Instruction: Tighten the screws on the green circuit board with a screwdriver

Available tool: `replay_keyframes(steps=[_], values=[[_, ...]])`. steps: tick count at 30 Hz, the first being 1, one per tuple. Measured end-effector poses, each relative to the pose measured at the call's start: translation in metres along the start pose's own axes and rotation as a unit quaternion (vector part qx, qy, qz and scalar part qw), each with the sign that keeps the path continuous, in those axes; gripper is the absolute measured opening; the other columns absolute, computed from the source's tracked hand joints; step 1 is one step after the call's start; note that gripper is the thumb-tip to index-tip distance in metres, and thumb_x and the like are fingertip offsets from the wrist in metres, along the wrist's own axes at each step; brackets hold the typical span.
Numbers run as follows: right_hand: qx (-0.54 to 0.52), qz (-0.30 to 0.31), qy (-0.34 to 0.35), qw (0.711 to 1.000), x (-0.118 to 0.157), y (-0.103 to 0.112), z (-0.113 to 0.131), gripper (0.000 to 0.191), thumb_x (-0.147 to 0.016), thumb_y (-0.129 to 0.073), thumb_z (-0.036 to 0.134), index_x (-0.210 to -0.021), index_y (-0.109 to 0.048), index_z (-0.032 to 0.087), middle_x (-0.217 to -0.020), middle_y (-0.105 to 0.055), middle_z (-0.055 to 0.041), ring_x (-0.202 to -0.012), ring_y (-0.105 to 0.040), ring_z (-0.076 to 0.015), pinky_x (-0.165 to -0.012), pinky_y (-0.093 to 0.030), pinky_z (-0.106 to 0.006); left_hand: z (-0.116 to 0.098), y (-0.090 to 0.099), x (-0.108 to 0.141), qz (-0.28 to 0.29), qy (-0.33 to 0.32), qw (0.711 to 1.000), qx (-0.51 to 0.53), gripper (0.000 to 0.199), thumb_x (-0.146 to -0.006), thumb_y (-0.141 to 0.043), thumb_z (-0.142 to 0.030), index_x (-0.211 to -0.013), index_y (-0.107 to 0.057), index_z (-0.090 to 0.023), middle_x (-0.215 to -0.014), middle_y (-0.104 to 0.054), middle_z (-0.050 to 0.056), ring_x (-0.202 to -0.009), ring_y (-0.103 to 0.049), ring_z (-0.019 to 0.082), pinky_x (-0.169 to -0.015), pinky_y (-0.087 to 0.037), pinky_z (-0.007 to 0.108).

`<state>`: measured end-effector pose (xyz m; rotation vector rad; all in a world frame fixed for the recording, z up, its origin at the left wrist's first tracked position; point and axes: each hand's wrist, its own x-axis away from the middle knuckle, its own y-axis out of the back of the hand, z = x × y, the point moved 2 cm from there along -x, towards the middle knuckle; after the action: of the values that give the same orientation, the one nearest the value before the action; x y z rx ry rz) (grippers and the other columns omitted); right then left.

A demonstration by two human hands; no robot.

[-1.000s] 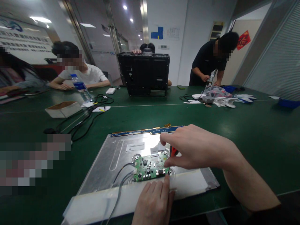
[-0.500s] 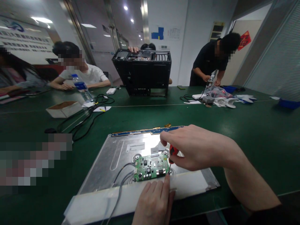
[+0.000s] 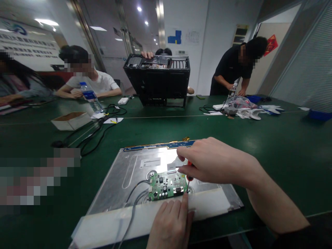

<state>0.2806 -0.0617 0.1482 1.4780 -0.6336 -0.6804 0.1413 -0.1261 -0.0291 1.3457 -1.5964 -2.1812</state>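
A green circuit board [image 3: 166, 185] lies on the silver back of a flat panel [image 3: 116, 180], with grey and black cables at its left side. My right hand [image 3: 207, 160] is closed around a small red and black screwdriver [image 3: 190, 173], whose tip meets the board's lower right corner. Below the board, my left hand [image 3: 169, 223] lies on the white strip [image 3: 116, 223], its fingers stretched forward and the index fingertip at that same corner. A blue strip board [image 3: 153, 146] runs along the panel's far edge.
Across the green table [image 3: 275, 148], a person's hand rests on a black computer case [image 3: 163, 83]. At the left are a white open box [image 3: 71, 121], a water bottle [image 3: 90, 97] and black cables. Gloves [image 3: 269, 109] and a plastic bag lie at the back right.
My right hand has shifted slightly, its thumb higher and further left over the screwdriver handle. My left hand has stayed nearly still.
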Motion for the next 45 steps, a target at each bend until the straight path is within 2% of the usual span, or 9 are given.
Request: replay_keyframes(steps=[4, 9, 13, 18, 24, 28, 31, 40, 45], values=[[-0.024, 0.003, 0.026, 0.999, 0.0032, -0.0007, -0.0003, 0.017, -0.083, -0.058, 0.026, -0.098, -0.057, 0.019, -0.082, -0.069, -0.0033, -0.067, -0.062, -0.0192, -0.051, -0.031, -0.028, 0.0003, -0.0001, 0.0007, -0.006, 0.002, 1.000, -0.001, 0.033, -0.102, -0.027, -0.021, -0.115, -0.053, -0.006, -0.071, -0.064, 0.006, -0.058, -0.063, 0.020, -0.056, -0.051, 0.033], [-0.013, 0.003, 0.002, 1.000, 0.0025, -0.0009, -0.0005, 0.033, -0.082, -0.062, 0.048, -0.099, -0.059, 0.020, -0.079, -0.069, -0.0035, -0.068, -0.063, -0.0221, -0.051, -0.031, -0.029, 0.0003, -0.0012, 0.0003, -0.008, 0.000, 1.000, 0.000, 0.033, -0.102, -0.027, -0.021, -0.115, -0.053, -0.005, -0.071, -0.064, 0.007, -0.059, -0.064, 0.020, -0.057, -0.051, 0.034], [-0.011, 0.004, -0.021, 1.000, 0.0003, -0.0007, -0.0005, 0.037, -0.091, -0.047, 0.055, -0.089, -0.062, 0.020, -0.073, -0.067, -0.0027, -0.061, -0.061, -0.0194, -0.049, -0.029, -0.028, 0.0002, -0.0007, -0.0005, -0.012, 0.002, 1.000, -0.001, 0.034, -0.103, -0.026, -0.021, -0.114, -0.053, -0.005, -0.071, -0.064, 0.007, -0.058, -0.064, 0.020, -0.057, -0.051, 0.033], [0.003, -0.018, -0.016, 1.000, 0.0023, -0.0013, -0.0008, 0.028, -0.094, -0.045, 0.044, -0.086, -0.060, 0.021, -0.069, -0.065, -0.0011, -0.056, -0.057, -0.0176, -0.047, -0.022, -0.028, 0.0002, -0.0011, 0.0005, -0.008, -0.001, 1.000, 0.002, 0.033, -0.102, -0.026, -0.021, -0.115, -0.053, -0.005, -0.071, -0.064, 0.006, -0.058, -0.063, 0.020, -0.056, -0.051, 0.034], [-0.017, -0.010, 0.013, 1.000, 0.0060, -0.0012, 0.0001, 0.011, -0.083, -0.056, 0.026, -0.092, -0.056, 0.019, -0.082, -0.068, -0.0027, -0.067, -0.061, -0.0188, -0.051, -0.028, -0.028, 0.0006, -0.0023, 0.0013, 0.007, -0.002, 1.000, 0.000, 0.032, -0.102, -0.027, -0.021, -0.115, -0.052, -0.006, -0.072, -0.064, 0.006, -0.059, -0.063, 0.020, -0.057, -0.050, 0.034], [-0.017, 0.000, 0.001, 1.000, 0.0033, -0.0018, -0.0005, 0.027, -0.085, -0.060, 0.044, -0.097, -0.058, 0.020, -0.079, -0.069, -0.0030, -0.068, -0.063, -0.0218, -0.051, -0.027, -0.028, 0.0004, -0.0008, -0.0005, -0.009, -0.001, 1.000, -0.006, 0.033, -0.102, -0.026, -0.021, -0.113, -0.053, -0.006, -0.070, -0.064, 0.006, -0.056, -0.063, 0.020, -0.055, -0.049, 0.034], [-0.023, 0.002, -0.009, 1.000, 0.0006, -0.0023, -0.0010, 0.034, -0.094, -0.045, 0.051, -0.090, -0.060, 0.021, -0.074, -0.068, -0.0024, -0.063, -0.061, -0.0196, -0.049, -0.025, -0.028, 0.0007, -0.0012, -0.0009, -0.009, 0.003, 1.000, -0.008, 0.032, -0.102, -0.027, -0.021, -0.113, -0.053, -0.006, -0.069, -0.064, 0.006, -0.056, -0.063, 0.020, -0.055, -0.049, 0.034], [-0.031, -0.007, 0.017, 0.999, 0.0062, -0.0007, -0.0029, 0.013, -0.084, -0.057, 0.026, -0.096, -0.056, 0.021, -0.083, -0.068, -0.0015, -0.066, -0.060, -0.0183, -0.050, -0.028, -0.028, 0.0014, -0.0018, 0.0014, 0.006, -0.007, 1.000, -0.002, 0.032, -0.101, -0.028, -0.020, -0.116, -0.052, -0.004, -0.070, -0.063, 0.007, -0.058, -0.063, 0.021, -0.055, -0.049, 0.034], [-0.045, 0.001, 0.015, 0.999, 0.0036, -0.0019, -0.0029, 0.030, -0.083, -0.064, 0.045, -0.098, -0.057, 0.021, -0.081, -0.068, -0.0020, -0.068, -0.061, -0.0197, -0.050, -0.028, -0.028, 0.0006, -0.0014, 0.0022, 0.001, -0.004, 1.000, -0.008, 0.032, -0.101, -0.028, -0.021, -0.114, -0.053, -0.005, -0.071, -0.064, 0.007, -0.058, -0.063, 0.021, -0.055, -0.049, 0.034]])
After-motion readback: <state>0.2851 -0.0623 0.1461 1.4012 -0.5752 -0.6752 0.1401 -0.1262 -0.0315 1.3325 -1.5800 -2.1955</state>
